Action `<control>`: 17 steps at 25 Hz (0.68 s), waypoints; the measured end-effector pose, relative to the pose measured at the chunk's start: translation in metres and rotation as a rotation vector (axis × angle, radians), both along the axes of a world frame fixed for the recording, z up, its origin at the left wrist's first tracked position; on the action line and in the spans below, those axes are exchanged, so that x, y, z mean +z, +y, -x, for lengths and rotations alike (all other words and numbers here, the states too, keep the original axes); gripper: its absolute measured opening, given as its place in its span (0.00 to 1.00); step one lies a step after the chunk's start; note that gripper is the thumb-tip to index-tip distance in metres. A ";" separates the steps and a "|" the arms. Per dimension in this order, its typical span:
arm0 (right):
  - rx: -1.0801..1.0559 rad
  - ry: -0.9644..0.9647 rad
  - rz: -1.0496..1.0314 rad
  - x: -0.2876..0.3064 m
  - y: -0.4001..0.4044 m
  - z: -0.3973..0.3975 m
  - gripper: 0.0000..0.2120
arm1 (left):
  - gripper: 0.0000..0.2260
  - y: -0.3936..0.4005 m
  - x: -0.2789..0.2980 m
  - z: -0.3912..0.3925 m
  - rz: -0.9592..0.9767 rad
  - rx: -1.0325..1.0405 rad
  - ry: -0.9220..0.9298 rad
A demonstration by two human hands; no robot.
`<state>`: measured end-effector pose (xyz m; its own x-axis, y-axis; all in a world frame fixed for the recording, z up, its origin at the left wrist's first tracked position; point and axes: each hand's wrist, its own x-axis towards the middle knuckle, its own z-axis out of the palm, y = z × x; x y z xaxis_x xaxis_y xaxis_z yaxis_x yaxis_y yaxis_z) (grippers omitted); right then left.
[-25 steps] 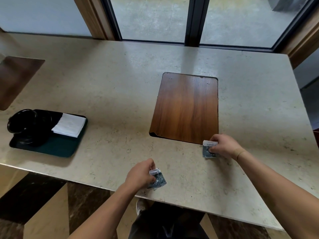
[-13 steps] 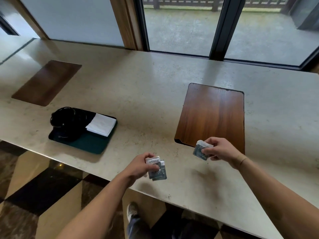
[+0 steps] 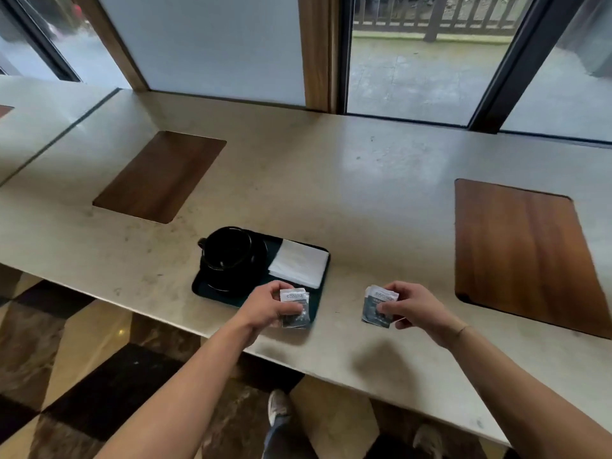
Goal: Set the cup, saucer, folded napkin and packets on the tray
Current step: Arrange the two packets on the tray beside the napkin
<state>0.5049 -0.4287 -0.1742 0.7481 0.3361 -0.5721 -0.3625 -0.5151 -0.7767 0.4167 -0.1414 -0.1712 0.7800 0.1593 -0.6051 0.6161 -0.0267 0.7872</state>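
Packets come first to the eye: the left hand (image 3: 265, 308) pinches small dark packets with white tops (image 3: 294, 309) in its fingers, over the near right corner of the dark green rectangular tray (image 3: 318, 294). The right hand (image 3: 412, 306) grips more such packets (image 3: 377, 308) above the pale stone desk (image 3: 331, 180), just right of the tray. On the tray sit a black cup (image 3: 227, 248), its black saucer (image 3: 258, 256), and a folded white napkin (image 3: 298, 263).
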 end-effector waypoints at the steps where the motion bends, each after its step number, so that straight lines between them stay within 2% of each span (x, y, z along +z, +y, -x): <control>1: -0.027 0.006 -0.003 -0.001 0.022 0.008 0.09 | 0.16 0.021 0.000 -0.001 0.002 -0.004 0.000; 5: -0.120 0.003 0.006 -0.001 0.085 0.033 0.08 | 0.15 0.069 -0.002 -0.009 -0.038 -0.037 -0.004; 9: -0.176 -0.041 0.044 -0.001 0.121 0.042 0.07 | 0.15 0.080 -0.011 -0.023 -0.128 -0.128 0.000; 17: -0.110 -0.152 0.223 -0.023 0.157 0.037 0.15 | 0.14 0.071 -0.032 -0.033 -0.301 -0.270 -0.018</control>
